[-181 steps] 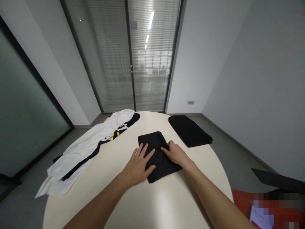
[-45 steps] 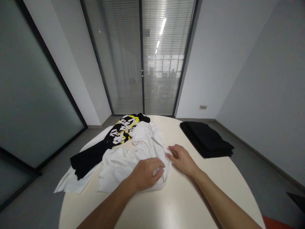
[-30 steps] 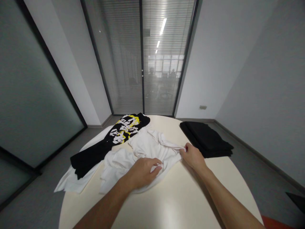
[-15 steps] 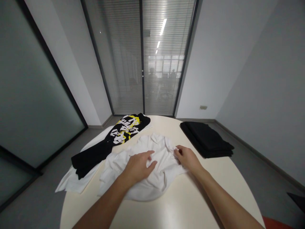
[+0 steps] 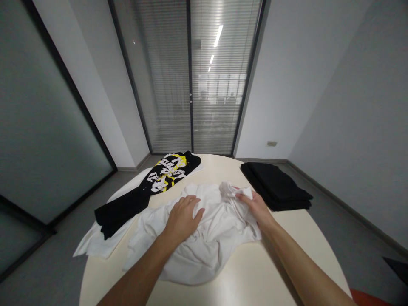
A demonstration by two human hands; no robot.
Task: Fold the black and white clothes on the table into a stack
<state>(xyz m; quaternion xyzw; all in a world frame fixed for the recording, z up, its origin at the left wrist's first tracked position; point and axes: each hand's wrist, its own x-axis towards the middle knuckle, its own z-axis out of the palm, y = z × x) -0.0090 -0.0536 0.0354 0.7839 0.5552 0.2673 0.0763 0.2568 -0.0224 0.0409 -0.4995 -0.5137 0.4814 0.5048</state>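
Observation:
A crumpled white garment (image 5: 204, 255), perhaps a shirt, lies spread over the middle of the round table. My left hand (image 5: 183, 219) rests on its left part, thumb held away from the other fingers and nothing gripped. At the garment's right side, my right hand (image 5: 256, 208) pinches a raised, bunched fold between thumb and fingers. The fingertips of that hand are partly covered by the cloth. Which part of the garment the fold belongs to, I cannot tell.
On the left lies a black garment (image 5: 124, 212) with white and yellow print, on top of white cloth (image 5: 98, 246). A folded black stack (image 5: 277, 185) sits at the right edge of the cream table (image 5: 248, 272). Beyond stands a glass partition (image 5: 165, 85) with blinds.
My right hand has lifted a fold of the white garment and shifted slightly right. The cloth has stretched right and its lower edge nearer to me. My left hand has moved slightly left.

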